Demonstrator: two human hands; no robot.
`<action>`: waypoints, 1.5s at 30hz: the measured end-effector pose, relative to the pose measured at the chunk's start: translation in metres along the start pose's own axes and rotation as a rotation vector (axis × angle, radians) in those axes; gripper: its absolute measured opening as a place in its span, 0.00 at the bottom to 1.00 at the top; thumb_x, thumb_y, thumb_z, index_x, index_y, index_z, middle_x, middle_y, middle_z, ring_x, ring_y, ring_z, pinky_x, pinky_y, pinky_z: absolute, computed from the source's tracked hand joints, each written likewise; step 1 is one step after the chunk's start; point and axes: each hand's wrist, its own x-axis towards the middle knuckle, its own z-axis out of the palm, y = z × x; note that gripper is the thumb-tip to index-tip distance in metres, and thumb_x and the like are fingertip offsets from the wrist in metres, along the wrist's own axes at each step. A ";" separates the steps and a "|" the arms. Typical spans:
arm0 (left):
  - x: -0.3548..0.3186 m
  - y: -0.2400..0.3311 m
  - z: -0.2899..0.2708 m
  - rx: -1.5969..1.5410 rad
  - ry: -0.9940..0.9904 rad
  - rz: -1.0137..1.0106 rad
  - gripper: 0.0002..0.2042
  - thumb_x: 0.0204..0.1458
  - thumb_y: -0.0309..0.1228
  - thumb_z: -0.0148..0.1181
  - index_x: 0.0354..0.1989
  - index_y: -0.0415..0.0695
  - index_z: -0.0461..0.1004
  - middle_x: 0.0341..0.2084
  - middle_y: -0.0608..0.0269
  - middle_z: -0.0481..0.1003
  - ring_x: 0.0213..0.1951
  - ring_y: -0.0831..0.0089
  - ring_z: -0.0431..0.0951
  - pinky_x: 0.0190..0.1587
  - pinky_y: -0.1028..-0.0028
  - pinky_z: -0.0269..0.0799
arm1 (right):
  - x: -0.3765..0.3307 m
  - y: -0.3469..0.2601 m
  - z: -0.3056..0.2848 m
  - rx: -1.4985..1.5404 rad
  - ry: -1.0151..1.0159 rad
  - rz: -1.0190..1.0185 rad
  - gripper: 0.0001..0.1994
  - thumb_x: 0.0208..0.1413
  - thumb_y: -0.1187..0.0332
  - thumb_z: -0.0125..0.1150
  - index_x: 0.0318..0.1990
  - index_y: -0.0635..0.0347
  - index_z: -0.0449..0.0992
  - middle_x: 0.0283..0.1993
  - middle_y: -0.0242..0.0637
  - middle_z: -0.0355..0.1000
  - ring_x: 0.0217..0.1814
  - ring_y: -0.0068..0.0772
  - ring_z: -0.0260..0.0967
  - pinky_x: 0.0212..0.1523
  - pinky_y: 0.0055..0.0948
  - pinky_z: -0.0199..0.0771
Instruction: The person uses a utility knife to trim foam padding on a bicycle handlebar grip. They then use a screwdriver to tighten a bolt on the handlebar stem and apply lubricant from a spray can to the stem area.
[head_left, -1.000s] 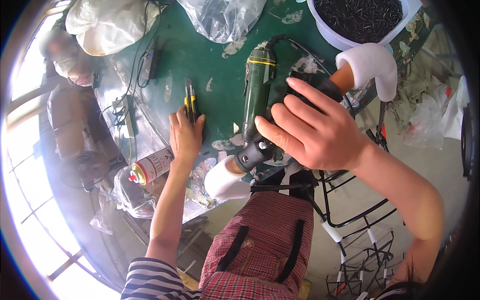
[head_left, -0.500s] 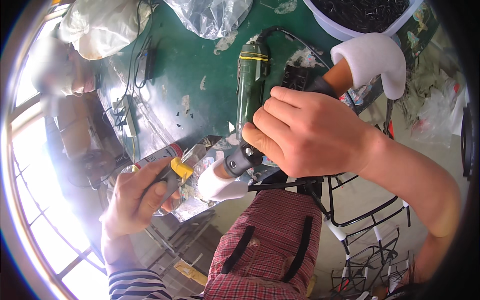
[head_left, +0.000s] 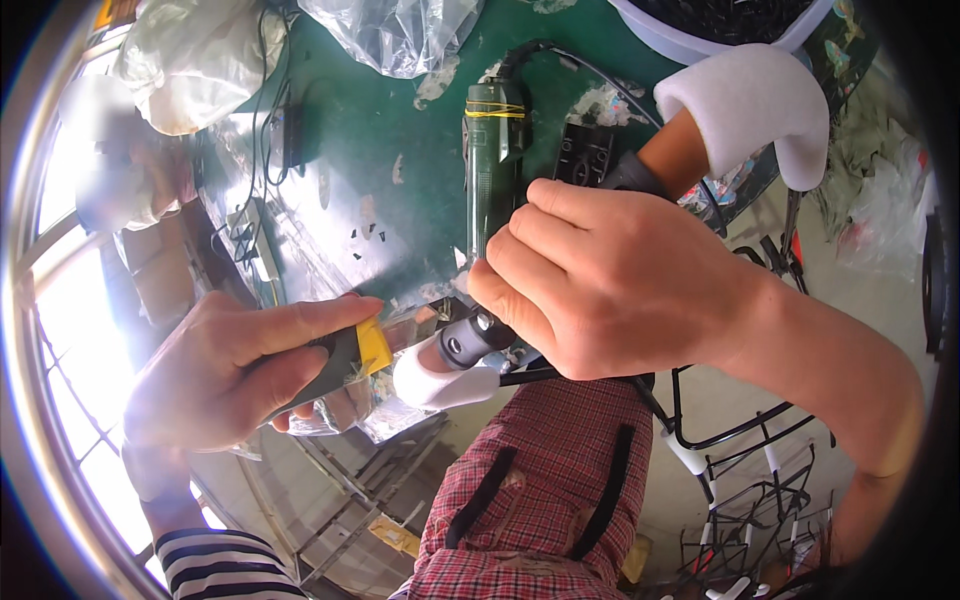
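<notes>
The person's left hand [head_left: 225, 375] is clenched around a small tool with a dark and yellow handle [head_left: 350, 358], the thumb laid along its top and the yellow end poking out toward the right. It hovers at the near left edge of the green desk [head_left: 380, 130]. Just to the right of it, the right hand [head_left: 620, 285] closes over the near end of a dark green rotary tool [head_left: 490, 165], fingers curled down on top so that the grip covers most of the tool's lower body (I cannot see what the palm presses underneath). The tool lies lengthways on the desk, its cord end pointing away, its black nose [head_left: 470, 340] sticking out below the fingers. A white foam-covered tip [head_left: 440, 380] sits right at that nose, between the two hands. Farther off, a larger white foam pad [head_left: 750, 105] caps a brown rod on the right, and clear plastic bags [head_left: 390, 35] lie at the far side. A black wire frame [head_left: 740, 470] stands low on the right.
</notes>
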 end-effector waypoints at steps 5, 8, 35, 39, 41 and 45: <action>0.001 0.021 -0.007 0.123 -0.023 -0.087 0.21 0.57 0.18 0.50 0.59 0.44 0.73 0.13 0.61 0.76 0.16 0.75 0.78 0.23 0.76 0.75 | 0.001 -0.001 -0.002 -0.005 -0.011 -0.003 0.04 0.43 0.74 0.65 0.26 0.65 0.76 0.22 0.30 0.63 0.26 0.30 0.64 0.31 0.25 0.68; 0.006 0.031 -0.015 0.091 -0.077 -0.192 0.20 0.58 0.19 0.49 0.60 0.44 0.73 0.13 0.61 0.76 0.16 0.75 0.78 0.23 0.76 0.76 | 0.000 -0.001 -0.003 0.002 -0.023 0.004 0.04 0.43 0.74 0.64 0.26 0.65 0.76 0.22 0.30 0.63 0.26 0.29 0.64 0.31 0.25 0.68; 0.002 0.027 -0.012 0.538 -0.055 0.163 0.25 0.54 0.25 0.61 0.63 0.50 0.70 0.14 0.67 0.71 0.14 0.76 0.71 0.20 0.70 0.65 | -0.002 -0.002 0.006 0.027 0.085 0.031 0.05 0.44 0.73 0.65 0.24 0.63 0.75 0.22 0.28 0.63 0.25 0.26 0.63 0.31 0.23 0.67; 0.002 0.041 -0.005 0.948 0.024 0.224 0.25 0.45 0.31 0.68 0.57 0.52 0.77 0.15 0.67 0.72 0.17 0.68 0.70 0.23 0.66 0.61 | -0.004 0.000 0.009 0.011 0.097 0.034 0.04 0.44 0.73 0.65 0.25 0.63 0.76 0.22 0.28 0.63 0.26 0.26 0.63 0.31 0.23 0.67; -0.002 0.039 -0.005 0.871 0.025 0.205 0.25 0.46 0.32 0.67 0.56 0.52 0.77 0.14 0.68 0.72 0.16 0.69 0.70 0.23 0.66 0.61 | -0.003 0.000 0.006 -0.003 0.083 0.023 0.04 0.44 0.72 0.65 0.25 0.62 0.76 0.23 0.28 0.65 0.27 0.26 0.64 0.32 0.23 0.68; -0.006 0.035 -0.007 0.709 0.026 0.235 0.23 0.48 0.34 0.66 0.56 0.52 0.77 0.13 0.69 0.71 0.16 0.69 0.70 0.24 0.66 0.60 | -0.002 -0.001 -0.003 -0.024 -0.005 -0.006 0.06 0.43 0.69 0.62 0.21 0.61 0.77 0.25 0.29 0.70 0.33 0.27 0.70 0.36 0.26 0.70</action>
